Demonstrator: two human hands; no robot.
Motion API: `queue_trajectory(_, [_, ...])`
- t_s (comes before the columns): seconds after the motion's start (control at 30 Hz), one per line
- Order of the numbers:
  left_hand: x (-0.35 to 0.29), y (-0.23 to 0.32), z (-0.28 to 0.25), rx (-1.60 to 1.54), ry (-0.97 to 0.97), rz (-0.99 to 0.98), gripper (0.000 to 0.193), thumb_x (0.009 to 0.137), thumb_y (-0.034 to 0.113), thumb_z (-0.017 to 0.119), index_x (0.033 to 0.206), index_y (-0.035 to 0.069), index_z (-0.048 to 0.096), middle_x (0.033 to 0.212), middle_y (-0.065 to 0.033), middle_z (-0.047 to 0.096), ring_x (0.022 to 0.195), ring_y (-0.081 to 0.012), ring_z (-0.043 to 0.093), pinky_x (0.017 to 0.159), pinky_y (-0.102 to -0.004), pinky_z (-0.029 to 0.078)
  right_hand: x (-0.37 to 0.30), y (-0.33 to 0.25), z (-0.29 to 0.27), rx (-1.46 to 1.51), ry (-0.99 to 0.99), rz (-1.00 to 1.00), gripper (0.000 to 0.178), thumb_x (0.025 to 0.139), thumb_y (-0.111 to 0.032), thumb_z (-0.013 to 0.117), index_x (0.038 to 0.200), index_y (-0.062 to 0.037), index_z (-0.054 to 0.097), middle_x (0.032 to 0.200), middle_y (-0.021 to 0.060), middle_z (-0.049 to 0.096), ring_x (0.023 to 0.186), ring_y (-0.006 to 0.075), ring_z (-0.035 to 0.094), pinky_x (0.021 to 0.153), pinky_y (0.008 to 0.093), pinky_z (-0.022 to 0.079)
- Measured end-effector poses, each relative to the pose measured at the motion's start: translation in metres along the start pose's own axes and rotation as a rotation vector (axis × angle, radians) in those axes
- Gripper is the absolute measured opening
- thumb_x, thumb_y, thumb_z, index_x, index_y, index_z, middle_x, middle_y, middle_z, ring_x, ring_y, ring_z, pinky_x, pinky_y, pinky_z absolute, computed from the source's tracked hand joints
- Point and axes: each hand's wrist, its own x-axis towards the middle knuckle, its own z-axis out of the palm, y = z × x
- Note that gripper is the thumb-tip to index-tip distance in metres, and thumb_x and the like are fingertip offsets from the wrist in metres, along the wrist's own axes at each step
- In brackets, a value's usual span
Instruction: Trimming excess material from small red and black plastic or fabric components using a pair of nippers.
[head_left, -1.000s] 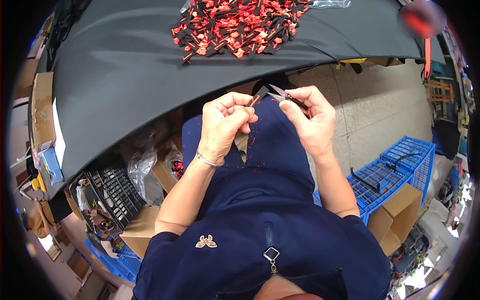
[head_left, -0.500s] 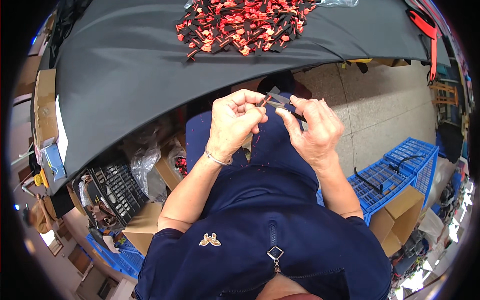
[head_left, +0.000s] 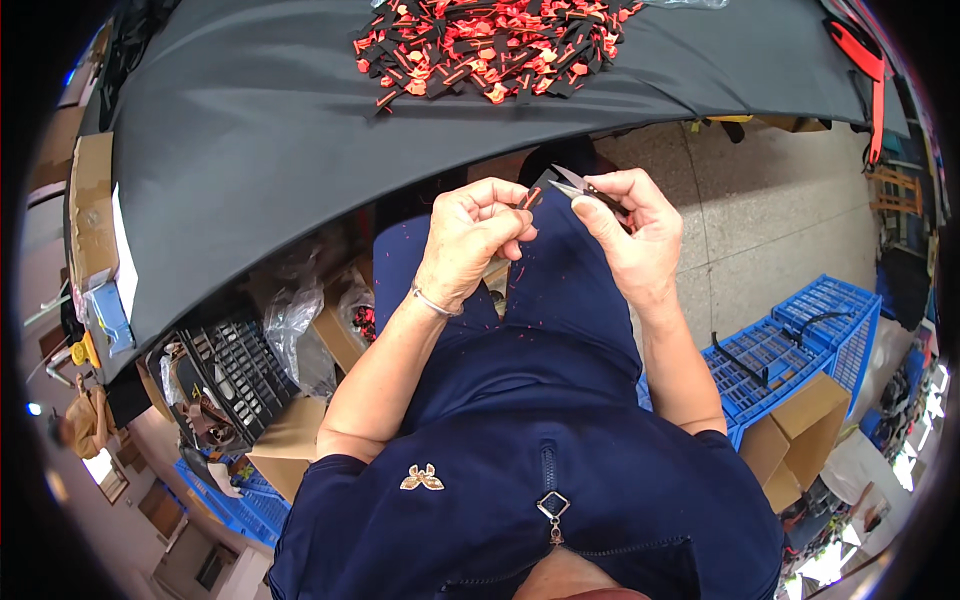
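Between the thumb and fingers of my left hand [head_left: 470, 235] is a small black strip with a red stripe [head_left: 531, 198], held over my lap. My right hand [head_left: 640, 228] is closed round thread snips [head_left: 577, 184]. Their two pointed blades stand apart and lie just right of the strip; I see no contact between them. Part of the snips' handle is hidden by my fingers. On the black-covered table ahead lies a big heap of similar black and red pieces [head_left: 490, 50].
The black table [head_left: 260, 150] curves ahead of my knees. To my right stand a blue plastic crate [head_left: 770, 350] and an open cardboard box [head_left: 800, 435]. At my left are a black crate [head_left: 235, 380] and clear plastic bags [head_left: 298, 335]. Red scraps dot my trousers. Another person [head_left: 88, 420] is at far left.
The snips have drawn back from the strip, and their blades now point up and left, spread apart. My right hand has turned a little. My left hand keeps its hold.
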Motion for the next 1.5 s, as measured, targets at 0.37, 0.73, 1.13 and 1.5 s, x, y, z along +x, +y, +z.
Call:
queue_trajectory(0.37, [0.000, 0.004, 0.005, 0.083, 0.011, 0.004, 0.019, 0.073, 0.005, 0.060, 0.090, -0.003, 0.061, 0.066, -0.0062, 0.062, 0.049, -0.0041, 0.052, 0.048, -0.0184, 0.044, -0.006, 0.006, 0.000, -0.785, 0.109, -0.576, 0.026, 0.066, -0.018, 0.075, 0.085, -0.0075, 0.061, 0.071, 0.0036, 0.060, 0.061, 0.0203, 0.058, 0.055, 0.0305, 0.044])
queue_trajectory(0.73, [0.002, 0.004, 0.004, 0.156, -0.013, -0.016, 0.016, 0.074, 0.007, 0.062, 0.088, -0.001, 0.062, 0.065, -0.0053, 0.062, 0.050, -0.0041, 0.053, 0.046, -0.0180, 0.044, -0.008, 0.008, -0.006, -0.848, 0.110, -0.626, 0.026, 0.065, -0.018, 0.075, 0.086, -0.0084, 0.062, 0.070, 0.0022, 0.059, 0.060, 0.0191, 0.057, 0.054, 0.0294, 0.043])
queue_trajectory(1.13, [0.007, 0.003, 0.006, 0.166, -0.020, -0.050, 0.015, 0.073, 0.006, 0.061, 0.087, -0.001, 0.062, 0.065, -0.0053, 0.062, 0.047, -0.0040, 0.051, 0.044, -0.0174, 0.042, -0.005, 0.012, -0.007, -0.825, 0.113, -0.621, 0.026, 0.064, -0.017, 0.076, 0.085, -0.0080, 0.062, 0.069, 0.0028, 0.059, 0.060, 0.0197, 0.058, 0.054, 0.0290, 0.044])
queue_trajectory(1.5, [0.016, -0.017, -0.001, -0.071, -0.032, -0.106, 0.012, 0.075, 0.000, 0.057, 0.086, -0.003, 0.059, 0.069, -0.0073, 0.062, 0.051, -0.0050, 0.054, 0.046, -0.0157, 0.043, 0.003, 0.018, 0.001, 0.462, -0.181, 0.115, 0.019, 0.082, -0.009, 0.067, 0.094, 0.0007, 0.056, 0.086, 0.0046, 0.062, 0.075, 0.0080, 0.058, 0.068, 0.0217, 0.049])
